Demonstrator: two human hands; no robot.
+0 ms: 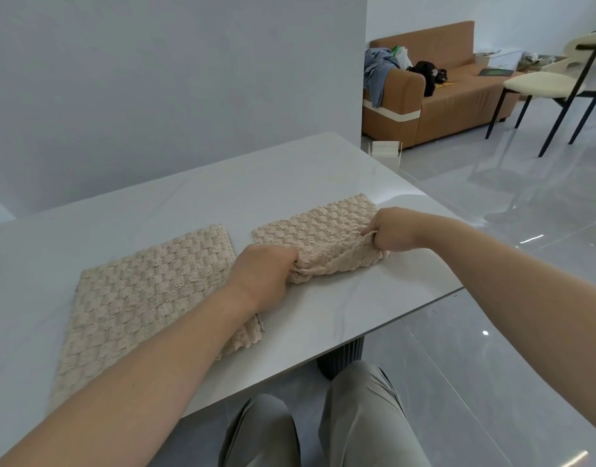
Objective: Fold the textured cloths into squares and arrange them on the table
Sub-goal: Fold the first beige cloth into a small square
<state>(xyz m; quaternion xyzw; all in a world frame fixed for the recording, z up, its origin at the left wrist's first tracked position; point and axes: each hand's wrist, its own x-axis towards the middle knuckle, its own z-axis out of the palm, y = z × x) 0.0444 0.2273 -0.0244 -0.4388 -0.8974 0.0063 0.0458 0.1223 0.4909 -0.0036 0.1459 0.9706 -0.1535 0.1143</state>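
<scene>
Landmark: the flat cloth (148, 291), which lies spread on the table (189, 203) and looks finished or nearly so.

Item in work: the second cloth (323, 227), just right of the flat cloth with a narrow strip of bare table between them. Its far part lies flat. Its near edge is bunched and lifted slightly.

Hands: my left hand (268, 267) is clenched around the bunched near corner closest to the flat cloth. My right hand (396, 230) pinches the opposite end of that gathered edge, on the side away from the flat cloth. Both hold fabric and neither is free.

Step, in my judgement: a fold of the second cloth is under way, with the near edge taken up and not yet laid over.

Next move calls for: carrying both corners together to the far edge, keeping the edge taut so that the thick weave does not wrinkle, then matching the corners and pressing flat. The result should sit square with the flat cloth.

Not determinable:
- My fingertips are buried in the fabric, so how many layers each hand holds cannot be told.
- My left forearm (175, 348) covers the near right part of the flat cloth. A ragged corner shows beyond it, and whether the layers there align is unclear.
</scene>
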